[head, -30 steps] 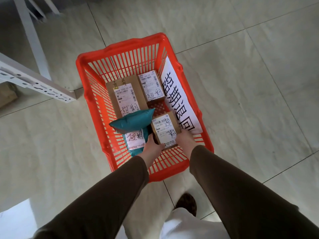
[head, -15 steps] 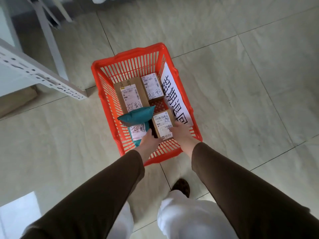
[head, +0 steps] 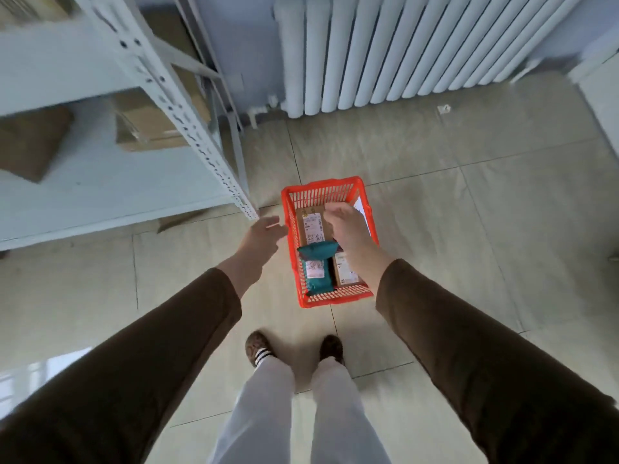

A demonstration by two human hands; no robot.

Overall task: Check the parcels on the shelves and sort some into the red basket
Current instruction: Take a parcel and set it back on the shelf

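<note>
The red basket (head: 321,190) stands on the tiled floor in front of my feet. Inside it lie a teal mailer bag (head: 316,262) with a white label, a brown box (head: 310,221) with a label behind it, and another labelled box (head: 346,274) at the right. My left hand (head: 261,241) hovers left of the basket, fingers apart, holding nothing. Over the basket's right half floats my right hand (head: 348,229), fingers loosely curled and empty, hiding part of the boxes and the white sign.
A white metal shelf unit (head: 187,128) stands at the left with cardboard boxes (head: 154,125) on its lower level. A white radiator (head: 402,48) lines the back wall. Open tiled floor lies to the right of the basket.
Both hands have let go of the small box in the basket and lifted away. The camera has risen, so the shelf, the radiator and my legs now show.
</note>
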